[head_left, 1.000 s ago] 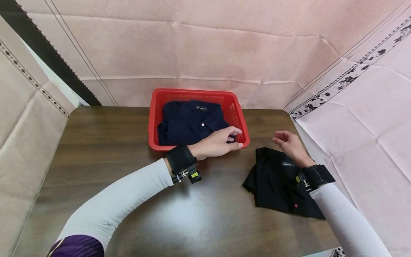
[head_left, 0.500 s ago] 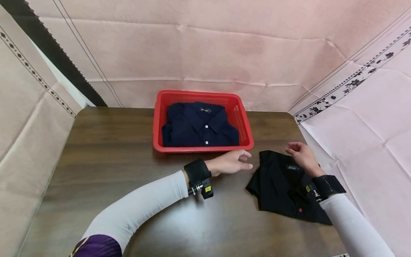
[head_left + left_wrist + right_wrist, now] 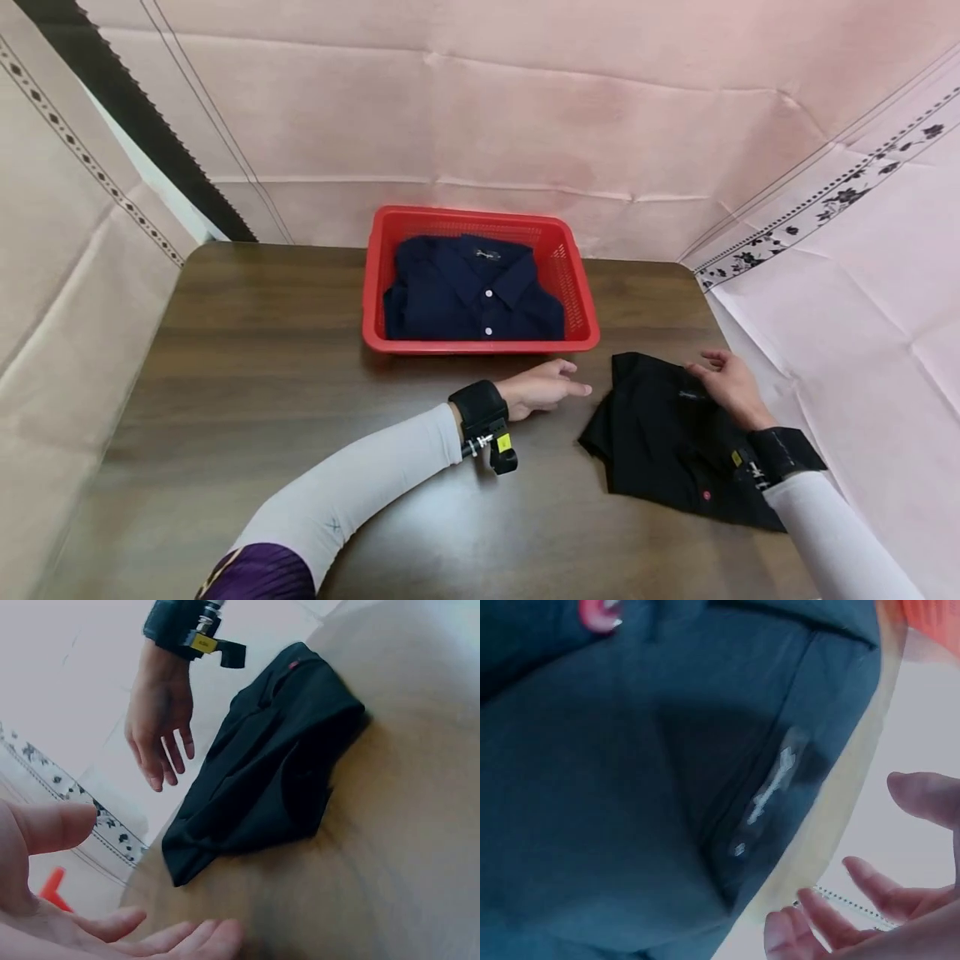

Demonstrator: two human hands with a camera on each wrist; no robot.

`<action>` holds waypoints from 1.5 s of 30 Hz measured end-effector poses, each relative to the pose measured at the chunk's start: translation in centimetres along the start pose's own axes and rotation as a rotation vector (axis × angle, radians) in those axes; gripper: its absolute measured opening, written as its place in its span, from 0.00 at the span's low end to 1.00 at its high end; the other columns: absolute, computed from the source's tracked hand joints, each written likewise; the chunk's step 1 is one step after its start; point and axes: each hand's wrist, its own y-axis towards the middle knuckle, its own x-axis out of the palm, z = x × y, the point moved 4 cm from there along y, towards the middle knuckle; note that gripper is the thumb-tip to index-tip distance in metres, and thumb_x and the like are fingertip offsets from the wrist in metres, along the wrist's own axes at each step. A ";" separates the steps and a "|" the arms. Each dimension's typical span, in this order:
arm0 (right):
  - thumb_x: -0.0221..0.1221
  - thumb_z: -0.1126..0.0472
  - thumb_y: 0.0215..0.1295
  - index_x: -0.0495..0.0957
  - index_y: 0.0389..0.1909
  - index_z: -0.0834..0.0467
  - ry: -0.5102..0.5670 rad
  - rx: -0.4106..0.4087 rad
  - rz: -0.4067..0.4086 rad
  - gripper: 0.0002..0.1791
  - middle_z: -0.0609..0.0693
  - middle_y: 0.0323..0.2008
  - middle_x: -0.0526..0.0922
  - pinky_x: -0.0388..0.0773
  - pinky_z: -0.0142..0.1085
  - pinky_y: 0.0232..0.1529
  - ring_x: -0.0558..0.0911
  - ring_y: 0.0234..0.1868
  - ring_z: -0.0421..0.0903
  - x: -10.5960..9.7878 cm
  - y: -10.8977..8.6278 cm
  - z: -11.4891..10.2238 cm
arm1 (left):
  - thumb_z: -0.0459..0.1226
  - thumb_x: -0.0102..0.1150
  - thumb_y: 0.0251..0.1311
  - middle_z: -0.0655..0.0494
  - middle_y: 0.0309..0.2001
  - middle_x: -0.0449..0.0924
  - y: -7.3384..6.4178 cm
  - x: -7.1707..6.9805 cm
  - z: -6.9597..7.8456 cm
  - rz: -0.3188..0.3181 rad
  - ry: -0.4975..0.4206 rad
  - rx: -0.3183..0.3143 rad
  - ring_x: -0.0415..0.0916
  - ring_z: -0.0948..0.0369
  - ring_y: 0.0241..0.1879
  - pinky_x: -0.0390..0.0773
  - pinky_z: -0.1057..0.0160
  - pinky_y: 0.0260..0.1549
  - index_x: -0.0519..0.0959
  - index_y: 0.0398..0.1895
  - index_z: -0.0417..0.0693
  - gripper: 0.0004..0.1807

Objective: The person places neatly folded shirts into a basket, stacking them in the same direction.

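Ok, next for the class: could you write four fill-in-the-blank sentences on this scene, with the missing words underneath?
1. The basket is coloured ____.
2. The buttons on the navy shirt are coloured ____.
3. The hand nearer the black shirt is the person's ____ one.
4. The left hand holds ____.

Missing words: red; white; right; nothing.

Head view: basket sat on the table at upper centre, first shirt inside it, cloth backdrop behind, across the top. Second shirt lay on the table, lower right. Left hand was just below the basket, left of that shirt; right hand at its upper-right edge.
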 end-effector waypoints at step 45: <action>0.46 0.26 0.61 0.50 0.66 0.82 0.024 0.365 -0.331 0.62 0.74 0.62 0.57 0.70 0.57 0.58 0.66 0.57 0.64 -1.3 -2.6 7.2 | 0.41 0.62 0.60 0.38 0.69 0.64 2.8 3.8 -1.8 -0.074 -0.336 -0.145 0.61 0.46 0.68 0.58 0.44 0.68 0.63 0.69 0.41 0.36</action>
